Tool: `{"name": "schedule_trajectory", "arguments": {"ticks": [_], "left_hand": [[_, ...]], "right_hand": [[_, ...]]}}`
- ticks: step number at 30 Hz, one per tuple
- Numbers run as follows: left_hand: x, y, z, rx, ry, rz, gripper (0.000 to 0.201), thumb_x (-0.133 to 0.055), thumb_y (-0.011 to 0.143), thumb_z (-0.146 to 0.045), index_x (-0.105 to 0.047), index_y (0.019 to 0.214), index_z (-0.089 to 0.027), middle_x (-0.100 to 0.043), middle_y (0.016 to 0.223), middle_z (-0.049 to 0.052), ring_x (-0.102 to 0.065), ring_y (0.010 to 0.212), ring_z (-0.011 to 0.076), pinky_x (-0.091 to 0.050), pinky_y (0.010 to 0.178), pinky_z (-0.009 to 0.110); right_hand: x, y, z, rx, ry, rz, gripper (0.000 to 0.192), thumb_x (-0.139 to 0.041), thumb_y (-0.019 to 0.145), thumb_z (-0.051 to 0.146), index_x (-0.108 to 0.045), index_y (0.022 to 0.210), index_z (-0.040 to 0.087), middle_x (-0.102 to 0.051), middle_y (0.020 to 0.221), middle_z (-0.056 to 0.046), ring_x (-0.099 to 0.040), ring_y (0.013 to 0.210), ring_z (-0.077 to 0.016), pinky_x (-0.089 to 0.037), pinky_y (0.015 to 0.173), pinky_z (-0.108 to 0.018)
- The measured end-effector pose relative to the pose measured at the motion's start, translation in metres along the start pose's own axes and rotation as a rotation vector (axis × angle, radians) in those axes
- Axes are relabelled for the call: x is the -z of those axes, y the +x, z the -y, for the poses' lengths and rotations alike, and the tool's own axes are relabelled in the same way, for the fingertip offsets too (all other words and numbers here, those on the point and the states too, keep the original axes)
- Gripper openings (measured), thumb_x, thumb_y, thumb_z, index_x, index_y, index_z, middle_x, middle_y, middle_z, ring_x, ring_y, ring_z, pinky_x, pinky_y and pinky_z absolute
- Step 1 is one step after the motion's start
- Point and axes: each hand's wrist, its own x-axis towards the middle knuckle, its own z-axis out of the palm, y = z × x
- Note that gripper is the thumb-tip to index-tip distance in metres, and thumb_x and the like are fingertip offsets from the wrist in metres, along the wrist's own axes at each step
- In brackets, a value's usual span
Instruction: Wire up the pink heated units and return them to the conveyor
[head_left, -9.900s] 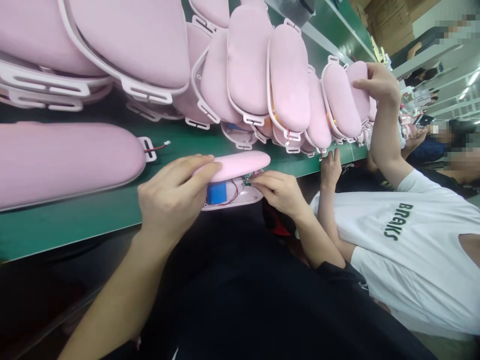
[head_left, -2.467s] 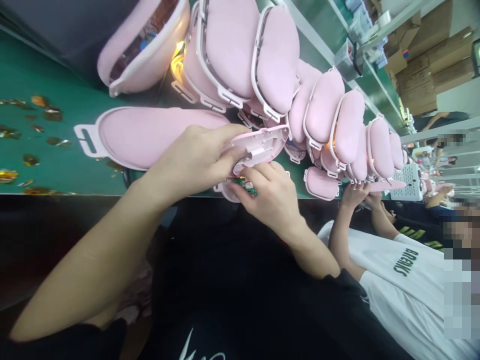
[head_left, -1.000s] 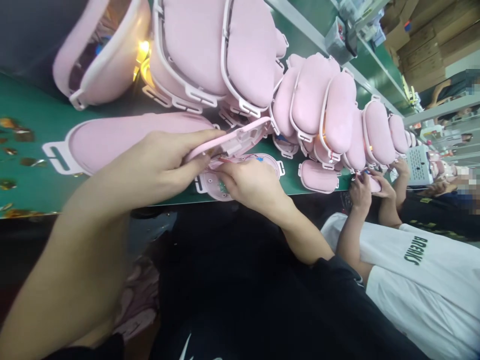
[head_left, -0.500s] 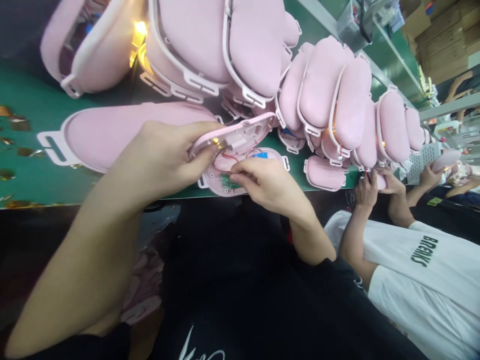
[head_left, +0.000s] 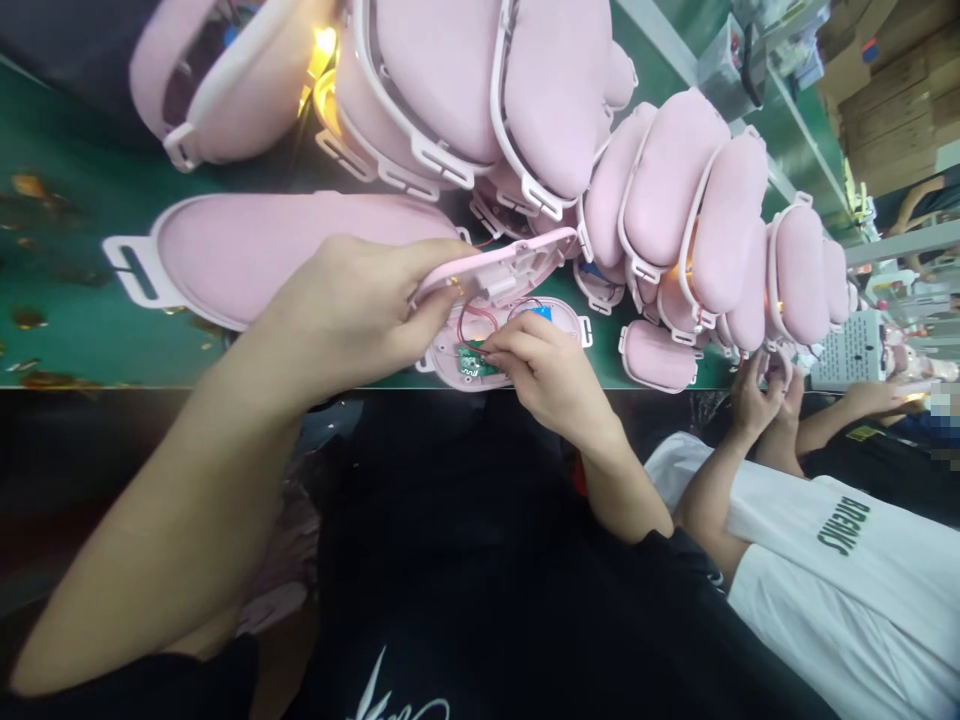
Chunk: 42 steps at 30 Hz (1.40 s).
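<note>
Scraps: thin gold-coloured bits, scattered over the left end of your green table.
Long shell: pink, lying lengthwise on the table, a slotted tab pointing left.
Lit strip: glowing yellow between an open-sided shell and the piled shells beyond your work.
Left hand: in front of the long shell; your fingers are closed on the left end of a pink cover, thumb on its inner side.
Base: pink, on the table near the front edge, with slotted tabs at both ends; the cover is tilted up over it, ribbed inside showing.
Circuit board: green, in the left part of the base, red wires looping beside it.
Blue block: in the right part of the base, partly hidden.
Right hand: your thumb and forefinger nearly meet at the board's right end; you cannot tell whether they grip board, wires or neither.
Small shell: on the table, just right of the base.
Co-worker: white shirt, to your right, both hands at a pink piece.
</note>
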Motion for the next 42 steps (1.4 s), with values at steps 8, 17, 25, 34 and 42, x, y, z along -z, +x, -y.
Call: {"name": "schedule_trajectory", "arguments": {"ticks": [8,17,25,34,42], "left_hand": [[0.001,-0.001,-0.001,-0.018,-0.006,-0.01,0.035,-0.045,0.109,-0.038,-0.074,0.121,-0.023,-0.074,0.088,0.003,-0.066,0.076,0.0182,-0.042,0.07,0.028],[0.002,-0.001,-0.001,-0.012,-0.016,0.014,0.035,-0.043,0.108,-0.036,-0.073,0.122,-0.022,-0.073,0.086,0.002,-0.064,0.075,0.0186,-0.04,0.07,0.028],[0.001,-0.002,0.0,-0.01,0.016,0.014,0.04,-0.041,0.11,-0.039,-0.072,0.125,-0.019,-0.073,0.09,0.004,-0.062,0.076,0.0181,-0.038,0.071,0.028],[0.004,0.0,-0.003,-0.023,0.036,0.053,0.037,-0.041,0.112,-0.033,-0.07,0.128,-0.017,-0.075,0.094,0.004,-0.063,0.078,0.0171,-0.038,0.072,0.027],[0.005,0.0,-0.002,-0.02,0.035,0.076,0.037,-0.041,0.111,-0.03,-0.068,0.134,-0.016,-0.077,0.102,0.005,-0.068,0.085,0.0187,-0.041,0.075,0.027]], "right_hand": [[-0.002,-0.001,0.003,0.023,-0.067,-0.029,0.02,-0.056,0.106,0.016,-0.076,0.107,0.018,-0.073,0.107,-0.007,-0.069,0.102,-0.0174,-0.056,0.094,-0.031],[-0.015,-0.011,-0.008,0.088,-0.148,-0.149,0.024,-0.054,0.11,0.022,-0.078,0.109,0.02,-0.076,0.107,-0.007,-0.07,0.103,-0.0159,-0.058,0.092,-0.03],[-0.014,-0.008,-0.008,0.255,-0.164,-0.214,0.017,-0.064,0.106,0.028,-0.078,0.102,0.02,-0.079,0.098,-0.006,-0.073,0.093,-0.0172,-0.06,0.088,-0.031],[0.0,0.0,-0.003,0.2,-0.118,-0.027,0.023,-0.061,0.107,0.024,-0.074,0.124,0.016,-0.071,0.099,-0.007,-0.067,0.092,-0.0176,-0.056,0.085,-0.031],[0.013,0.007,-0.007,0.191,0.121,-0.009,0.008,-0.071,0.1,0.018,-0.079,0.102,0.018,-0.075,0.092,-0.001,-0.068,0.081,-0.0112,-0.054,0.077,-0.024]]}}
